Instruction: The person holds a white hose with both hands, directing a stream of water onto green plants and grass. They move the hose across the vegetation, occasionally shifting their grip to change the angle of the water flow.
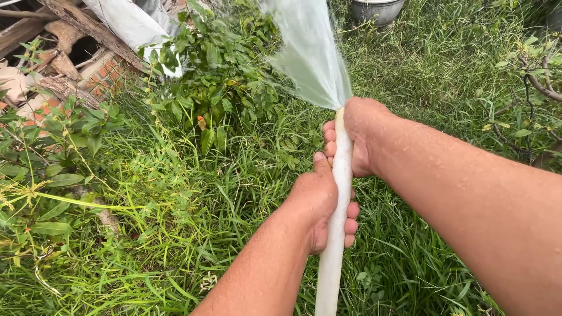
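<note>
Left of the hose: broken bricks [99,73] and boards, then a leafy bush [225,64], no wetness visible on either. Left hand [319,202] clamped around the white hose [336,234] low down. Right hand [357,137] gripping its tip, thumb fanning the water spray [310,52] up over grass. Watering under way; far-right shrub [535,82] apparently unwatered.

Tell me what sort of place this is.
Most likely a backyard or garden plot. Long grass and leafy shrubs cover the ground, both hands grip a white hose spraying water, and old bricks lie at the edge.
</note>
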